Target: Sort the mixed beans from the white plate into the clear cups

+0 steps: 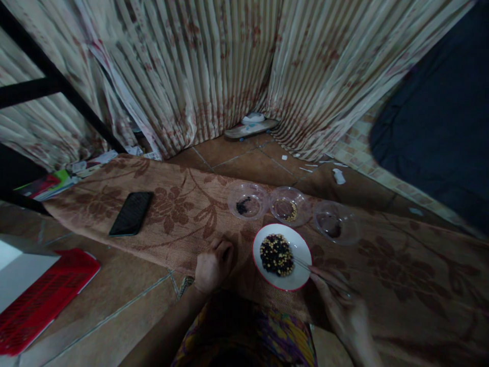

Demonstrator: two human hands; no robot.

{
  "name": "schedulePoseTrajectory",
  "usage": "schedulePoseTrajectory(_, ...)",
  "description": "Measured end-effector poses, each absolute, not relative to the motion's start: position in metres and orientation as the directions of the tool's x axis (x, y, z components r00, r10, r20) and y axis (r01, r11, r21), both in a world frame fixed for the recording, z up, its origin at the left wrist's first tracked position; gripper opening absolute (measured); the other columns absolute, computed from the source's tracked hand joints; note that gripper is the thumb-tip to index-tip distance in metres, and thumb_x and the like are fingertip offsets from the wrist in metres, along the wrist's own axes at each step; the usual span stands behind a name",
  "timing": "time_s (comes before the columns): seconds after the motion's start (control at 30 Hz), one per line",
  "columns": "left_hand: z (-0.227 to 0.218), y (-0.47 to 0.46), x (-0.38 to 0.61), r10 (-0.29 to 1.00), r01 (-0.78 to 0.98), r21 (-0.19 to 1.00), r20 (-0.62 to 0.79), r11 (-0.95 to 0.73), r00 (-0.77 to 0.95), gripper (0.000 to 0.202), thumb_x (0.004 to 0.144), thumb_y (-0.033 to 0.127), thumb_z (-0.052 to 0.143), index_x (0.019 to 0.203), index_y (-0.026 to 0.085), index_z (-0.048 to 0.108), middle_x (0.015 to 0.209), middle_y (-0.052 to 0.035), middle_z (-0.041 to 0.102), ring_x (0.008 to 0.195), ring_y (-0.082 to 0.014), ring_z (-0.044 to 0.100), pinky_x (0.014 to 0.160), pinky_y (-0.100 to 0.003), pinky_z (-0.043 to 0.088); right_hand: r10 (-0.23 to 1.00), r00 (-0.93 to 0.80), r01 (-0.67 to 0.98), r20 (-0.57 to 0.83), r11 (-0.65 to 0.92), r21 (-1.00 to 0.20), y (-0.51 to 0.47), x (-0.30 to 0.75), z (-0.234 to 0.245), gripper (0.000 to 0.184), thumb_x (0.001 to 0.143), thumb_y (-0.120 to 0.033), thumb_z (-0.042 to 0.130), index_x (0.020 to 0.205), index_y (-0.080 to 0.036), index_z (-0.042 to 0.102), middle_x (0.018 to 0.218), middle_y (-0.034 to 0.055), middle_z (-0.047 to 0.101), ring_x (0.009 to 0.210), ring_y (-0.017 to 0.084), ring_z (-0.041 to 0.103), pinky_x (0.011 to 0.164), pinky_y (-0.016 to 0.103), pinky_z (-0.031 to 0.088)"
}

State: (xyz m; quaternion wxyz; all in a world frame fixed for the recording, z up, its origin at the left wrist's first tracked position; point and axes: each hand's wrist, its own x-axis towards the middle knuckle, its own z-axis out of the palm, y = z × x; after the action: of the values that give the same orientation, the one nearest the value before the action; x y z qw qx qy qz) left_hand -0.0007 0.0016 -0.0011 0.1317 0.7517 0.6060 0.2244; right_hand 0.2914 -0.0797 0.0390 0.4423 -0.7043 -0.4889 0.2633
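My right hand (340, 306) grips a pair of metal tweezers (303, 263), whose tips reach into a white plate with a red rim (303, 244). A mixed heap of black and pale yellow beans (277, 255) lies in that plate. To the left of it, my left hand (213, 265) rests on the cloth, fingers curled closed with nothing visible in them. Behind the plate stand three clear plastic bowls: the left bowl (254, 188) holds a few dark beans, the middle bowl (290, 191) pale yellow ones, the right bowl (321, 214) a small dark cluster.
A brown flower-patterned cloth (171, 244) covers the long table. On its left part lies a black phone (132, 213). A red basket (57, 285) is on the tiled floor at left. Beyond the table are a skateboard (250, 130), white scraps (338, 176) and striped curtains (217, 66).
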Motion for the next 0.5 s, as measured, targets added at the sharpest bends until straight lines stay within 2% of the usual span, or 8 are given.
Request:
schedulePoseTrajectory(0.3, 0.0011, 0.0016, -0.0004, 0.974, 0.856, 0.468, 0.16, -0.22, 0.163, 0.022, 0.099, 0.03, 0.048, 0.095, 0.025, 0.069, 0.097, -0.0016, 0.071, 0.078, -0.0135, 0.068, 0.064, -0.022, 0.046, 0.938, 0.328, 0.525, 0.117, -0.078, -0.848, -0.083, 0.296, 0.0354, 0.029, 0.085, -0.049, 0.068, 0.09, -0.023, 0.08, 0.101, 0.0086, 0.075, 0.094, 0.023, 0.071, 0.075, 0.032, 0.059)
schedulePoseTrajectory(0.5, -0.0002, 0.0013, -0.0005, 0.974, 0.86, 0.461, 0.159, -0.218, 0.161, 0.02, 0.099, 0.03, 0.049, 0.096, 0.025, 0.068, 0.098, -0.0015, 0.071, 0.078, -0.0136, 0.068, 0.064, -0.022, 0.045, 0.959, 0.273, 0.538, 0.078, -0.085, -0.839, -0.0846, 0.2997, 0.035, 0.029, 0.086, -0.049, 0.067, 0.094, -0.024, 0.08, 0.105, 0.0079, 0.075, 0.098, 0.022, 0.07, 0.079, 0.03, 0.059)
